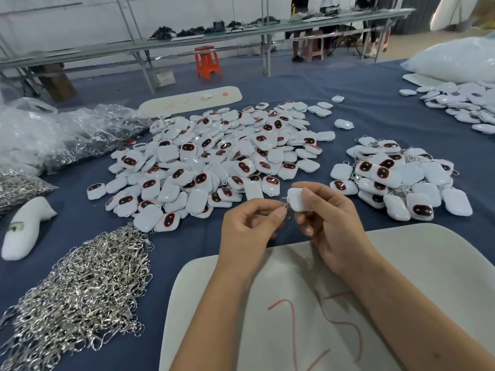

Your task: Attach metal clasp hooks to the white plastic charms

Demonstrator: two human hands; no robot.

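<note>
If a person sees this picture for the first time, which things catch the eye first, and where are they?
First comes the big heap of white charms with dark red-rimmed faces, spread over the middle of the blue table. Next is the glittering pile of metal clasp hooks at the near left. In front, the right hand holds one white charm while the left hand pinches a hook against it.

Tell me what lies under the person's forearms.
A pale board with red scribbles lies on the blue tablecloth beneath both forearms. The board's surface directly under the arms is covered, so any marks there cannot be seen.
</note>
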